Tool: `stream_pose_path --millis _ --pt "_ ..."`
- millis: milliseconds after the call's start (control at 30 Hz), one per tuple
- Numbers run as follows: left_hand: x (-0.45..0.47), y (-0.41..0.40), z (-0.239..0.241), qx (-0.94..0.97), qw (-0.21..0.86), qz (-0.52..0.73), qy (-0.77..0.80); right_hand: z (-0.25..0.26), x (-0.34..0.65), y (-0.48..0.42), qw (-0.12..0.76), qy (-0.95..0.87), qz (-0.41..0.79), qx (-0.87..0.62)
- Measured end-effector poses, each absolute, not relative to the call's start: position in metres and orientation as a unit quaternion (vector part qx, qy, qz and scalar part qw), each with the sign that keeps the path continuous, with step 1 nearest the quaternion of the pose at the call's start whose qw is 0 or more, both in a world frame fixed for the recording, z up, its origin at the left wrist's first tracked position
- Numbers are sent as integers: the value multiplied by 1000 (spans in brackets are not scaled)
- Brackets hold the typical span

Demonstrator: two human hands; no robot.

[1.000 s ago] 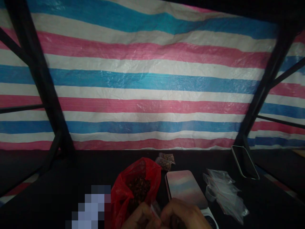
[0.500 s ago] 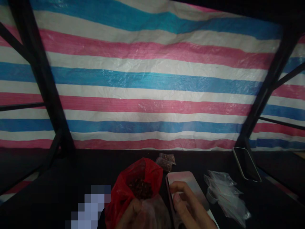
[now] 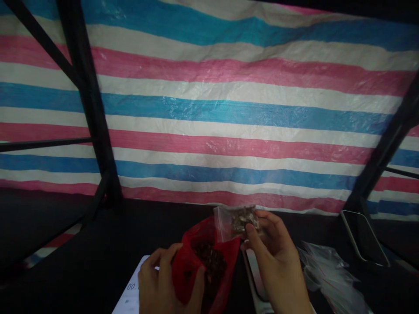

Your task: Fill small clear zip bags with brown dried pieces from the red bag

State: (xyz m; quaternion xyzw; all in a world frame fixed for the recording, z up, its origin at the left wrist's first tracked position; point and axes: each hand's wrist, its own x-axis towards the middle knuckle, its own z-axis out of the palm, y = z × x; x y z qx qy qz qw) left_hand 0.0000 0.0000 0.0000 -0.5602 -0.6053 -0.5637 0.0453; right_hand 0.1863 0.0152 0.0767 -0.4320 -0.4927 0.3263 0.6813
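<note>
Hands working over a dark table (image 3: 98, 244). The right hand (image 3: 278, 248) is pinching a small clear packet (image 3: 237, 220) of dark pieces between thumb and fingertips, raised just above the red bag (image 3: 203, 261). The left hand (image 3: 160, 279) is closing around the red bag's side, keeping its mouth open. Holding the packet level and upright is likely keeping its contents in. Empty clear packets (image 3: 327, 274) are lying to the right, near a phone (image 3: 363, 237).

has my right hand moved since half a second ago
Yes. The right hand has lifted off the flat device, now holding a small clear bag up beside the red bag.
</note>
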Motion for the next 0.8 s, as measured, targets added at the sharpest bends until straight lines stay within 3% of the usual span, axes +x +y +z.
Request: stream_pose_path --millis 200,367,533,800 --pt "-6 5 -6 -496 -163 -618 -588 55 170 20 500 -707 156 -476" --pt "-23 4 3 -439 -343 -635 -536 59 170 10 504 -715 96 -475" --pt "-27 8 5 -409 -356 -649 -534 67 174 4 441 -766 117 -454" --pt "-22 10 2 -408 -381 -649 -517 68 174 0 463 -755 114 -451"
